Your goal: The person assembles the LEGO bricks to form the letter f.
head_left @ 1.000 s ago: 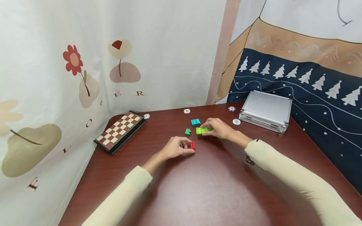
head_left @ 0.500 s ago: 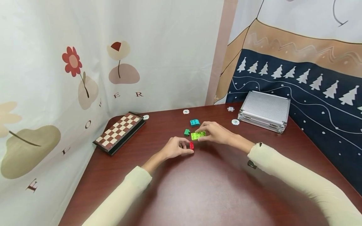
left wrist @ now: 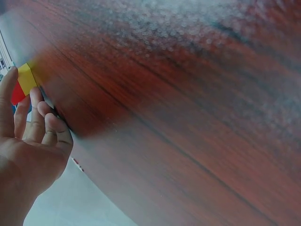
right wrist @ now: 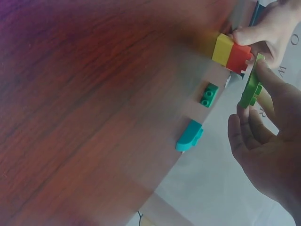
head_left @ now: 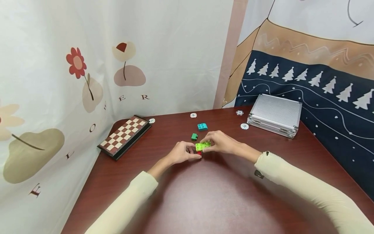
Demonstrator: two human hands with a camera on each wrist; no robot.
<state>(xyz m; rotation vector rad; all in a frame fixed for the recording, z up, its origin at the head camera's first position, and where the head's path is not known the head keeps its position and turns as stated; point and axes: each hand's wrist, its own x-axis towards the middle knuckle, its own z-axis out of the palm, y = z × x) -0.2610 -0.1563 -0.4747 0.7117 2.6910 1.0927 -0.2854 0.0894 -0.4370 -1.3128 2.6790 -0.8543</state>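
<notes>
My left hand (head_left: 180,153) grips a small stack, a red brick (right wrist: 239,58) on top of a yellow brick (right wrist: 222,48), thumb on one side and fingers on the other. Between thumb and fingers, my right hand (head_left: 221,142) pinches a thin lime green brick (head_left: 200,147) with studs on top. In the head view it partly covers the red brick; the right wrist view shows it just above the red studs. Beyond the hands lie a small dark green brick (head_left: 194,136) and a teal brick (head_left: 202,126) with a rounded side.
A chessboard (head_left: 124,136) lies at the back left of the brown table (head_left: 210,201). At the back right stands a silver case (head_left: 276,112). Several poker chips, one a white chip (head_left: 244,126), are spread along the far side, near the printed curtains.
My right hand has carried the lime green brick left and nearer to me, from beside the dark green brick to over the red one. The left hand has stayed in place.
</notes>
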